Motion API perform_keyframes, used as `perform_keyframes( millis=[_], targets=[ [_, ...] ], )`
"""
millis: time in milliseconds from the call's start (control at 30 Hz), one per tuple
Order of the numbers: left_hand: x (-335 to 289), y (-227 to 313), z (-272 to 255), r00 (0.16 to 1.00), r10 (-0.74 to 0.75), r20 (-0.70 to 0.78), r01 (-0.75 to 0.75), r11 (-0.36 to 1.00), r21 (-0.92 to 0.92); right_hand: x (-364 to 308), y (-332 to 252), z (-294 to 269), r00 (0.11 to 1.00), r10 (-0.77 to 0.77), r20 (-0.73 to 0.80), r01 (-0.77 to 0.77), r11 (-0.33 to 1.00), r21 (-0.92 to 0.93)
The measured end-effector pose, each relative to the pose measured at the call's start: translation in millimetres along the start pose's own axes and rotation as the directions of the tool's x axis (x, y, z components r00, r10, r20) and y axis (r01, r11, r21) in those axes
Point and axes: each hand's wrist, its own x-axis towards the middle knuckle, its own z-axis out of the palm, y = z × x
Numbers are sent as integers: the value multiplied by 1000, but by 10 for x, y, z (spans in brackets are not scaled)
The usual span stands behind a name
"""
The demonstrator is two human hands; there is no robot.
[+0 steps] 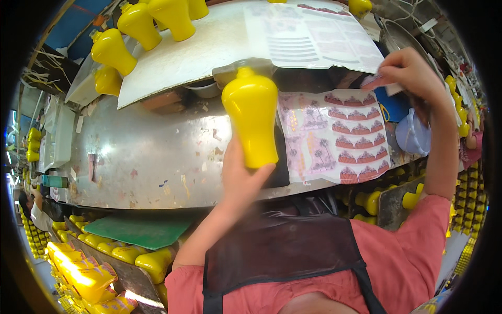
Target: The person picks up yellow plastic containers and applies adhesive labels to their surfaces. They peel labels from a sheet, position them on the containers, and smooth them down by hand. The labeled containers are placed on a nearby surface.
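Observation:
My left hand is closed around the lower end of a glossy yellow vase, whose narrow neck points away from me. The vase's neck rests against a greyish padded support at the edge of the white board. Out to the right, my right hand is raised with its fingers pinched on a small pinkish printed decal. Beneath and left of that hand lies a decal sheet with rows of pink scalloped bands and purplish pictures, on the metal table.
Several yellow vases stand on the white board at the back left. Another printed sheet lies on that board. A pale blue-white container sits at the right. Decorated yellow vases fill the lower left, near a green board.

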Motion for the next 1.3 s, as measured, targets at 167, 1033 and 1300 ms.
perform_keyframes(
  millis=[167,1033,1300],
  targets=[
    [-98,-104,3,990,139,-27,-131,971,202,-117,-732,577,961,-97,258,51,982,182],
    [-92,115,-449,904,-421,-74,245,652,-717,-257,-1068,1661,857,-233,459,17,904,428],
    [-71,-170,-651,851,-522,-56,396,709,-584,-111,-881,1968,830,-246,500,-6,893,449]
  ],
)
